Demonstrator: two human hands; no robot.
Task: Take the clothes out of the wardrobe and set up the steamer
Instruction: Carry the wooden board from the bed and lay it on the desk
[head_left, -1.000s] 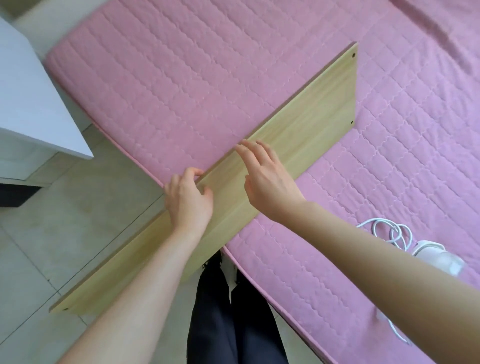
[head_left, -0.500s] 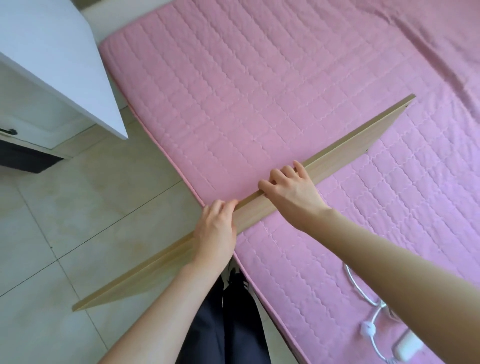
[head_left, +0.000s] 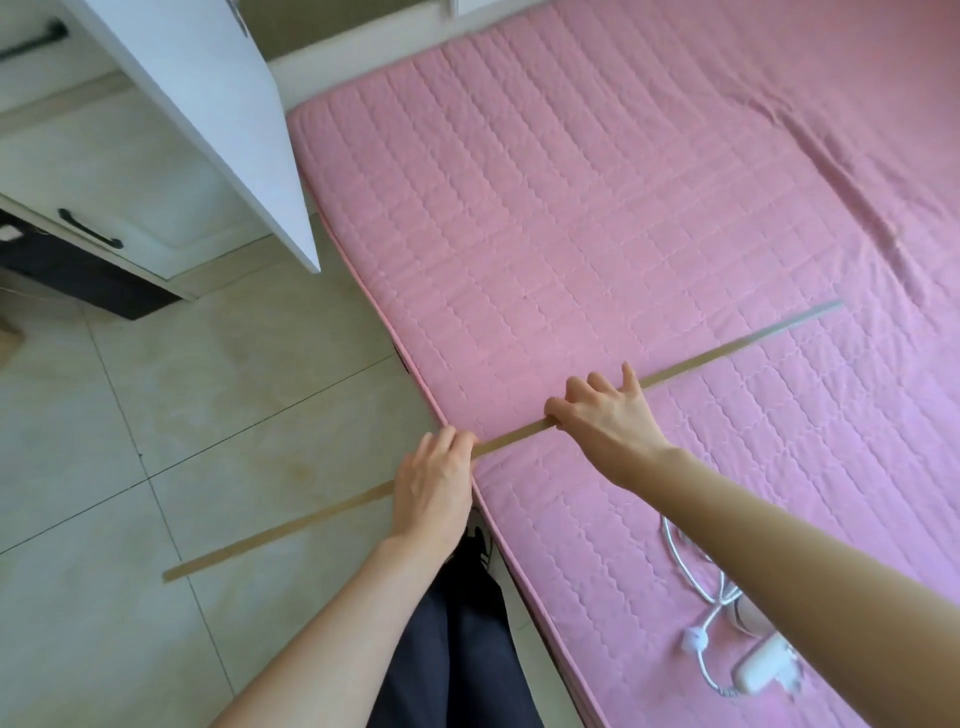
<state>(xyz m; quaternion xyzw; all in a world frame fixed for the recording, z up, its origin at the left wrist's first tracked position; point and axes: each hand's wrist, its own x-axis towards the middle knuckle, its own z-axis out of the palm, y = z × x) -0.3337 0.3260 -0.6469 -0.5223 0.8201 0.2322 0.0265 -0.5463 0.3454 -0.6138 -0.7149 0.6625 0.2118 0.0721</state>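
Both of your hands grip the wooden board (head_left: 727, 352), which shows edge-on, as a thin line. It runs from over the floor (head_left: 156, 415) at near left to over the pink mattress (head_left: 571, 208) at far right.

- Left hand (head_left: 434, 486): fingers curled over the board's upper edge, at the mattress's left edge.
- Right hand (head_left: 605, 415): fingers curled over the same edge, further right above the mattress, with one finger sticking out straight.
- Steamer (head_left: 763, 675): lies on the mattress at near right with its white cord (head_left: 675, 551), partly hidden by your right forearm.
- Clothes: none in view.

Probable faults from this position:

1. Both grips sit close together near the board's middle, and long lengths overhang each way. A quick turn is likely to swing the ends wide.
2. The white wardrobe door (head_left: 218, 104) stands open at far left, so the board's floor-side end could strike it.
3. A board lowered flat toward you could trap the cord or knock the steamer.
4. The soft mattress may let the board tip or slide off its edge.
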